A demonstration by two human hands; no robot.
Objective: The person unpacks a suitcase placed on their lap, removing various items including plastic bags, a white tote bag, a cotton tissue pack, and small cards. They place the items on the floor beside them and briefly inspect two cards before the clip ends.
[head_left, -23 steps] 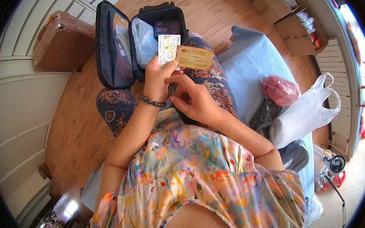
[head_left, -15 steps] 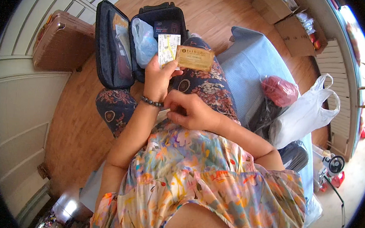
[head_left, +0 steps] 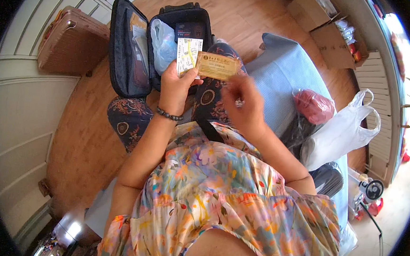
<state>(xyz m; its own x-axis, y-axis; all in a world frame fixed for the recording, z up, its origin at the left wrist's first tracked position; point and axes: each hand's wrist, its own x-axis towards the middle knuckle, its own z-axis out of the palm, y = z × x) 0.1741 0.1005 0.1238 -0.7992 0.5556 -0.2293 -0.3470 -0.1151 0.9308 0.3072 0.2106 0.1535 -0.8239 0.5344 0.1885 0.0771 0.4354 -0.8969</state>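
Note:
Between the thumb and fingers of my left hand point(head_left: 177, 85) are two pieces held side by side. One is a white printed paper slip point(head_left: 189, 55) with yellow and grey marks; the other is a gold-tan printed card point(head_left: 218, 65) reaching to the right. My right hand point(head_left: 244, 104) is at the lower right corner of the gold card, its fingers bent and smeared by motion. Whether it touches the card cannot be told. Beyond my left hand an open black suitcase point(head_left: 130, 51) holds a pale blue plastic bag point(head_left: 163, 44) and a dark box point(head_left: 189, 31).
A rose-brown hard suitcase point(head_left: 70, 42) stands at the left. To my right, a blue-covered bed point(head_left: 285, 67) bears a red bundle in clear plastic point(head_left: 313, 107), a white carrier bag point(head_left: 340, 135) and dark wrapped items point(head_left: 327, 177). Cardboard boxes point(head_left: 334, 44) stand at the far right.
My right hand has moved from beside my left wrist, up and to the right, to the gold card's corner. A dark strap now shows on my lap. My left hand keeps its hold.

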